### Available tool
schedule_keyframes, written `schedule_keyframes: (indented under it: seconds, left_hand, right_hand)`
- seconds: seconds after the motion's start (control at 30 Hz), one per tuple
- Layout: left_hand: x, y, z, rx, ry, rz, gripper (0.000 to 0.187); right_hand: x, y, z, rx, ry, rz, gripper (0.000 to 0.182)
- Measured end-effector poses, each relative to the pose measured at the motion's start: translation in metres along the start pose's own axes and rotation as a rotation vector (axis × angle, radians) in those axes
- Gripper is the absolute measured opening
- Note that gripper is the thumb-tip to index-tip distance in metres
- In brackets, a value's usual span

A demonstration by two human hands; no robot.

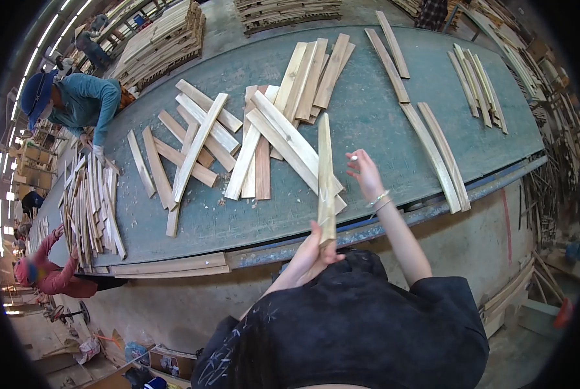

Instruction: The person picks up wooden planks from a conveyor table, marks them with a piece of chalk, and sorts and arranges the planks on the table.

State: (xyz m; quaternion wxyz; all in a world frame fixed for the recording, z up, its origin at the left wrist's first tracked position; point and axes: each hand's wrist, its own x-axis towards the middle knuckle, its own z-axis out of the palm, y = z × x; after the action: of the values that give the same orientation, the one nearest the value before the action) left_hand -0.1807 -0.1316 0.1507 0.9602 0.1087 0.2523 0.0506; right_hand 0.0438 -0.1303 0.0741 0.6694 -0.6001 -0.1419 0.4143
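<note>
My left hand (317, 251) is closed around the near end of a long wooden slat (326, 175). The slat tilts up and away from me above the table, its far end reaching past other boards. To the right of it, my right hand (366, 174) is raised over the bare green tabletop (374, 123), apart from the slat. Its fingertips pinch a small white stub (354, 157) that looks like chalk. Just left of the held slat, pale boards (290, 139) lie crossed in a loose pile.
More slats (193, 155) are scattered leftward, with a dense stack (95, 201) near two co-workers (82, 104). Several long slats (426, 142) lie on the right, and thin strips (478, 87) farther back. The table's metal edge (264, 255) runs in front of me.
</note>
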Motion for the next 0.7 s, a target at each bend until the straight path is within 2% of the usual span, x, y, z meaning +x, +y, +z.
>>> schedule_keyframes:
  seconds: [0.03,0.07,0.1,0.17,0.2,0.27,0.37,0.4,0.47,0.5,0.57,0.63,0.7]
  left_hand:
    - [0.008,-0.004,0.002,-0.003,0.002,-0.010,0.049]
    - [0.014,-0.006,0.003,0.225,0.032,-0.038,0.047]
    - [0.021,-0.010,0.004,0.449,0.063,-0.069,0.046]
    - [0.030,-0.016,-0.001,0.573,0.026,-0.113,0.043]
    - [0.032,-0.020,-0.003,0.581,0.029,-0.121,0.041]
    - [0.040,-0.028,-0.010,0.620,0.025,-0.143,0.042]
    - [0.037,-0.021,-0.008,0.676,-0.015,-0.189,0.046]
    - [0.033,-0.016,-0.002,0.688,-0.095,-0.147,0.047]
    - [0.034,-0.010,-0.008,0.707,-0.282,-0.139,0.056]
    - [0.036,-0.008,-0.010,0.707,-0.276,-0.145,0.056]
    - [0.038,-0.011,-0.014,0.109,-0.278,-0.265,0.061]
    - [0.038,-0.013,-0.014,0.109,-0.241,-0.269,0.068]
    - [0.037,-0.007,-0.007,0.180,-0.297,-0.185,0.073]
  right_hand:
    - [0.003,-0.006,-0.014,0.238,-0.103,0.200,0.023]
    - [0.004,-0.012,-0.024,0.333,-0.224,0.254,0.019]
    - [0.005,-0.022,-0.025,0.339,-0.214,0.269,0.019]
    - [0.009,-0.033,-0.023,0.301,-0.325,0.349,0.020]
    - [0.011,-0.031,-0.014,0.319,-0.315,0.373,0.020]
    - [0.017,-0.023,0.007,-0.122,-0.248,0.461,0.021]
    - [0.034,0.016,0.016,-0.169,-0.215,0.449,0.021]
    - [0.033,0.017,0.017,0.025,-0.108,0.505,0.024]
    - [0.028,0.019,0.015,0.162,-0.138,0.495,0.024]
    - [0.024,0.016,0.016,0.292,-0.156,0.479,0.025]
    - [0.015,0.010,0.017,0.275,-0.114,0.482,0.027]
    - [-0.007,-0.011,0.016,-0.432,0.080,-0.117,0.021]
    - [-0.055,-0.051,0.015,-0.531,-0.010,-0.245,0.016]
